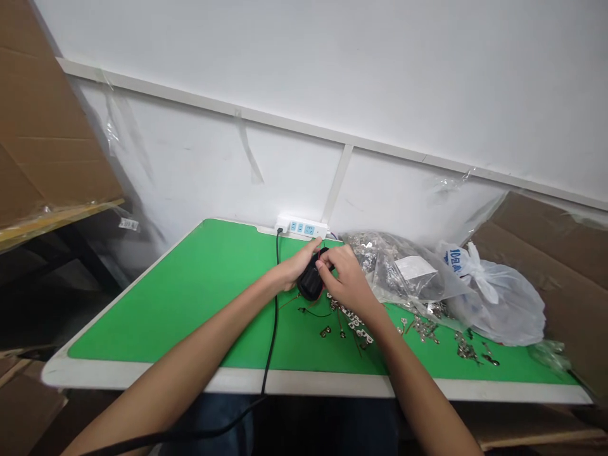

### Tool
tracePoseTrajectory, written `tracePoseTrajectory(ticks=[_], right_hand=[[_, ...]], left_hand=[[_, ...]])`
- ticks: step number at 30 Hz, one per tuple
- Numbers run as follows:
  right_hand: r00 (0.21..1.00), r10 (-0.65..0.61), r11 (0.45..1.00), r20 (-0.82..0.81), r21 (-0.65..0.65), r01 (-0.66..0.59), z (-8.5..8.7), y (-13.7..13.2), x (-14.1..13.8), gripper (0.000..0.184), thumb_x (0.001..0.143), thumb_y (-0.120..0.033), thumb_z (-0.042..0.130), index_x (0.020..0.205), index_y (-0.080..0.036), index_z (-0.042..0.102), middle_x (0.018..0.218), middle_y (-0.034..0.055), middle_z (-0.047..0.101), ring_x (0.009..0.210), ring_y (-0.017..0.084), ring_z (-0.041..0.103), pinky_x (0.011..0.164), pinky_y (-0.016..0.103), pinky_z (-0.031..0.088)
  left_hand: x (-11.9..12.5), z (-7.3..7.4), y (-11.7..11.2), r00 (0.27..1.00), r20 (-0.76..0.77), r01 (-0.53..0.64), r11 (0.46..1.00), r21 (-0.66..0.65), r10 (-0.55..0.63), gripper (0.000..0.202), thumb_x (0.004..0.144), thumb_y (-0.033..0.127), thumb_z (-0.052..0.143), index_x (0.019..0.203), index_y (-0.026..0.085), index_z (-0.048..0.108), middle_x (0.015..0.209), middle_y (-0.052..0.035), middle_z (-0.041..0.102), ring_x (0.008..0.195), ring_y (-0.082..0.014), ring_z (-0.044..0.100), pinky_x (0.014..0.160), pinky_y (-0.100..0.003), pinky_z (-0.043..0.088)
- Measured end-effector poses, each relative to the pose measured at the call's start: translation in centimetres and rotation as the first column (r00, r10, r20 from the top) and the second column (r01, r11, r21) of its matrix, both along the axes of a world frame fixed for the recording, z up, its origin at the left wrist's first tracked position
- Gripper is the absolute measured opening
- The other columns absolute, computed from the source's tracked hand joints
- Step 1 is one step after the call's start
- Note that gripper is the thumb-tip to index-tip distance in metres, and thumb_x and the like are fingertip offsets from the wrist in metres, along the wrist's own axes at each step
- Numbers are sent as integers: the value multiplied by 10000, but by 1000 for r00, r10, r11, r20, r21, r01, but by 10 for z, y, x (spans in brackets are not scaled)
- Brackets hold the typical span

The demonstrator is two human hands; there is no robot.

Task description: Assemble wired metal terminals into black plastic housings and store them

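Near the far middle of the green table, my left hand [300, 264] is closed around the left side of a black plastic housing [311, 283]. The housing is hollow on the side facing me, and a thin red wire shows at its upper part. My right hand [338, 269] reaches over its right edge, with thumb and forefinger pinched together there. Whatever sits between those fingertips is too small to make out. Just below the housing, a short dark wire [316, 313] and small metal contact pieces [355, 321] lie on the green surface.
A white power strip [304, 227] stands against the wall, with a black cable [275, 316] running from it across the table toward me. On the right are a clear bag of metal parts [403, 263], a tied white bag [503, 301] and loose metal pieces [468, 348].
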State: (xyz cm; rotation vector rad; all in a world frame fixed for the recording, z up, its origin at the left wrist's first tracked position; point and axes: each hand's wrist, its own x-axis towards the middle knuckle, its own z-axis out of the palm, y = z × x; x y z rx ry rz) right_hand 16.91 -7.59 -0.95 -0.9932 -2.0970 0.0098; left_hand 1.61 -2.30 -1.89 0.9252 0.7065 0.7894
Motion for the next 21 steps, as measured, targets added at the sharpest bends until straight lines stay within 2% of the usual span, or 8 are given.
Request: tracePoseTrajectory(ticks=[4,7,11,13,17,21], right_hand=[[998,45,998,-49,-45,-48,0,2,0,169,1004,-241,549,836,-240,535,787,20,602,812,222,533,744,368,431],[992,44,999,-121,-3,-45,1,6,4,128,985,-237,576,859,-241,552,811,24,626,838,225,555,759,374,461],[987,41,999,-154,3,-41,0,9,6,149,997,-262,570,849,-246,562,841,33,648,864,231,571,771,387,489],[986,33,999,-166,8,-32,-2,10,3,153,997,-266,566,845,-247,559,841,37,644,871,234,566,762,384,490],[967,3,999,-255,36,7,-8,8,-5,156,1001,-256,539,845,-250,538,852,37,631,896,234,559,790,386,489],[947,9,999,-320,45,6,-8,4,-10,156,999,-256,535,844,-249,540,842,35,620,860,226,554,759,377,478]], left_hand=[[0,-1,1,999,46,29,1000,-12,-28,509,904,643,643,669,191,643,579,-34,642,504,-161,575,527,-256,453],[-1,1,2,998,62,-27,999,-31,29,427,931,558,642,745,178,697,660,-57,696,555,-175,619,569,-271,490],[-1,1,0,997,73,14,999,-38,-11,319,914,450,692,775,163,704,633,-55,674,511,-173,599,522,-277,467],[2,0,-2,995,93,-23,998,-62,29,302,914,424,701,774,157,696,625,-44,663,503,-157,586,504,-256,447],[8,2,-11,967,194,-153,985,-84,167,239,951,343,662,828,142,705,700,-34,689,583,-143,617,568,-234,481],[11,12,-21,930,308,-185,980,-72,198,192,956,278,666,826,140,701,686,-23,670,601,-139,607,599,-229,482]])
